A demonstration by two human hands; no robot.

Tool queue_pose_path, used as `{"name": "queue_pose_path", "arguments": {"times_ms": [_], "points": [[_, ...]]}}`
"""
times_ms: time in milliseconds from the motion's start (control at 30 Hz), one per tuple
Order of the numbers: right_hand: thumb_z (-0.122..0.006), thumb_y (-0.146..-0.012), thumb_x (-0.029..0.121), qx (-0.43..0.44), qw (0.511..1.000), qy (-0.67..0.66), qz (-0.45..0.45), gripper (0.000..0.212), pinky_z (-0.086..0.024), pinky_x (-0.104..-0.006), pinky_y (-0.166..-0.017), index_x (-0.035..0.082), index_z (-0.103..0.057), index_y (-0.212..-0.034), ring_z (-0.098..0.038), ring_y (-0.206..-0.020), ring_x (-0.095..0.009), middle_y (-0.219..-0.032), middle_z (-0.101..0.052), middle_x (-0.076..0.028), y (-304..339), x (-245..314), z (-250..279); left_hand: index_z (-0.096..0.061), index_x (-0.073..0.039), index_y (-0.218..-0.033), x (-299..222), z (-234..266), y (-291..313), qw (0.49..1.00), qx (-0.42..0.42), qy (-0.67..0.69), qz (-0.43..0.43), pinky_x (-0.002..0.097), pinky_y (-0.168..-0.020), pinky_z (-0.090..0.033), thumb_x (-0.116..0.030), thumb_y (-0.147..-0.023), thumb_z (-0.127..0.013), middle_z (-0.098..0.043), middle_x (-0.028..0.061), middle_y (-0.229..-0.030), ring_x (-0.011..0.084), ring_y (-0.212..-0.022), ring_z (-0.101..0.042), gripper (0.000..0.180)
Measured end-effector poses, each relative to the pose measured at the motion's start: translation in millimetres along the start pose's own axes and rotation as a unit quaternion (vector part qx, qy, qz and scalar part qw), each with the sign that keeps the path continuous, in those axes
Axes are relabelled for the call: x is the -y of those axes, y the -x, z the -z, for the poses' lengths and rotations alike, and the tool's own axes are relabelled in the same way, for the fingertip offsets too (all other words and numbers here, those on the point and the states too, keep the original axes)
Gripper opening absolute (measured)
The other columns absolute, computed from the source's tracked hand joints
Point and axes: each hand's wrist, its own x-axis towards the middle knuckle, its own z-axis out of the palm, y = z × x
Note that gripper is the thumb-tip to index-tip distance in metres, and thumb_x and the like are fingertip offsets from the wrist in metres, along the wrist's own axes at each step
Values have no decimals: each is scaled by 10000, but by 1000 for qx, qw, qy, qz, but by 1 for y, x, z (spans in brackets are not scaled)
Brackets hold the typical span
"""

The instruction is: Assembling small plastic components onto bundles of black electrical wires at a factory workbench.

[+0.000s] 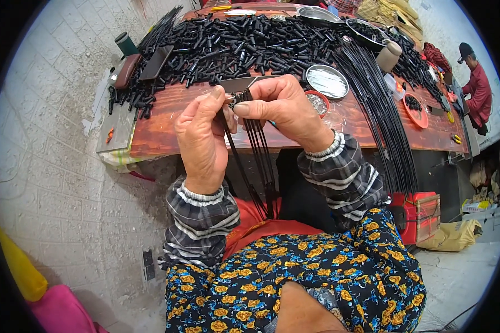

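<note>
My left hand (203, 136) is raised in front of me, thumb and fingertips pinched at the upper end of a thin black rod, where a small shiny metal bit shows; its exact kind I cannot make out. Close beside it, my right hand (286, 108) grips the top ends of several thin black rods (259, 141) between thumb and curled fingers. These rods hang down and come together toward my lap, over a red-orange cloth (250, 227). My fingers partly hide the rods' upper ends.
Short black tubular parts (244, 44) are heaped across the wooden table (166, 130). A bowl of white strips (328, 83), a red dish of small metal pieces (318, 104) and a long black rod bundle (380, 105) lie right. A person in red (478, 86) is at far right.
</note>
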Motion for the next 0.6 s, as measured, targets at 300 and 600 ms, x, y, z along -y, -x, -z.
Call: {"name": "queue_pose_path", "arguments": {"times_ms": [300, 600], "points": [[-659, -870, 145, -44, 999, -6, -4, 164, -429, -184, -619, -10, -678, -920, -542, -687, -33, -816, -665, -6, -4, -5, -7, -661, 12, -886, 15, 2, -5, 997, -49, -21, -60, 218, -672, -464, -46, -848, -665, -634, 20, -821, 82, -716, -575, 69], [-639, -879, 124, -94, 993, -72, -2, 208, -460, -205, -707, -16, -654, -1032, -603, -792, -74, -899, -681, -46, -7, -21, 8, -683, -3, -942, 40, -1, -15, 996, -78, -3, -50, 219, -726, -471, -47, -851, -663, -644, 10, -859, 78, -801, -581, 103]]}}
